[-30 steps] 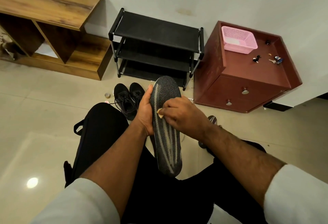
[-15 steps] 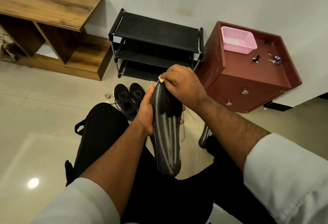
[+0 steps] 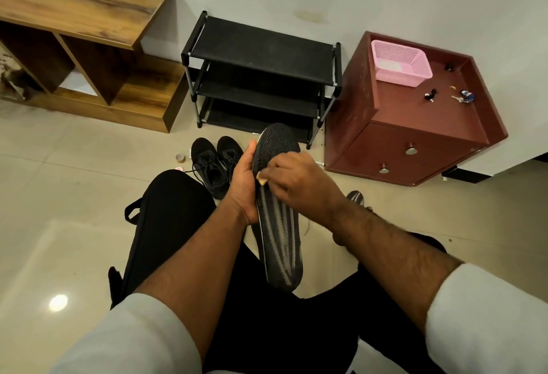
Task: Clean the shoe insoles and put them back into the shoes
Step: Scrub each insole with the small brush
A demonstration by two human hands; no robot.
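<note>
**Insole held over the lap, cloth pressed against it**

The left hand [image 3: 241,183] has its grip around the edge of the dark insole [image 3: 278,210], holding it upright over the person's lap — toe end up, pale streaks running down its lower half. The right hand [image 3: 292,179] pinches a small tan cloth [image 3: 261,178] against the insole's middle, fingers curled. On the floor just beyond, a pair of black shoes [image 3: 215,163] stands side by side in front of the black shoe rack [image 3: 261,47]. A second insole [image 3: 355,198] shows partly behind the right forearm.
</note>
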